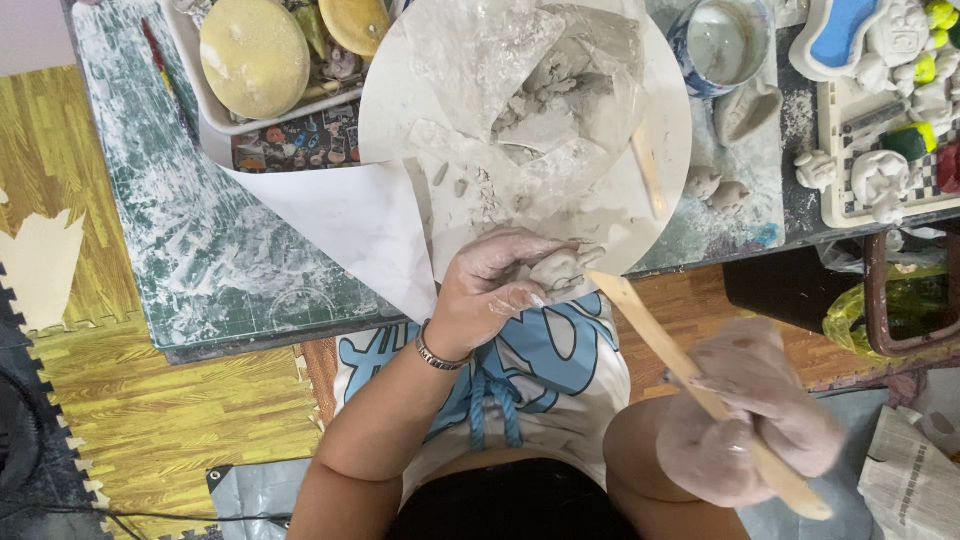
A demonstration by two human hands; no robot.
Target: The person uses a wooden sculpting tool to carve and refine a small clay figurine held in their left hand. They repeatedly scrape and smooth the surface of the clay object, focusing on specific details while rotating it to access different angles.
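Clay-smeared fingers of the left hand point(492, 290) curl tight around a small lump of grey clay point(560, 268), pinching it at the near edge of a round white work board point(670, 150) that overhangs the table. A thin metal bracelet point(436, 353) circles that wrist. Lower right, the right hand point(745, 415), also coated in pale clay and blurred, is closed around a long flat wooden modelling stick point(690, 375); the stick's free end slants up to the left and stops just beside the lump, though whether it touches the clay cannot be told.

On the board lies a crumpled sheet of clear plastic wrap point(520, 70) with a heap of grey clay chunks point(555, 95) in it, and a second, shorter wooden stick point(649, 170) rests near the board's right side. A sheet of white paper point(350, 220) hangs from under the board over the table edge. The dust-streaked green cutting mat point(180, 220) covers the table to the left. At the far left of the table stands a white tray point(215, 110) carrying two round yellow sponges point(255, 55). Beyond the board to the right are a blue-and-white cup of cloudy water point(725, 45), a few small unpainted clay figures point(715, 185) and a checked tray of painted and plain clay figures point(895, 150). Below, the person's white shirt with a blue pattern point(540, 370) and wood-look foam floor tiles point(110, 400) fill the foreground.
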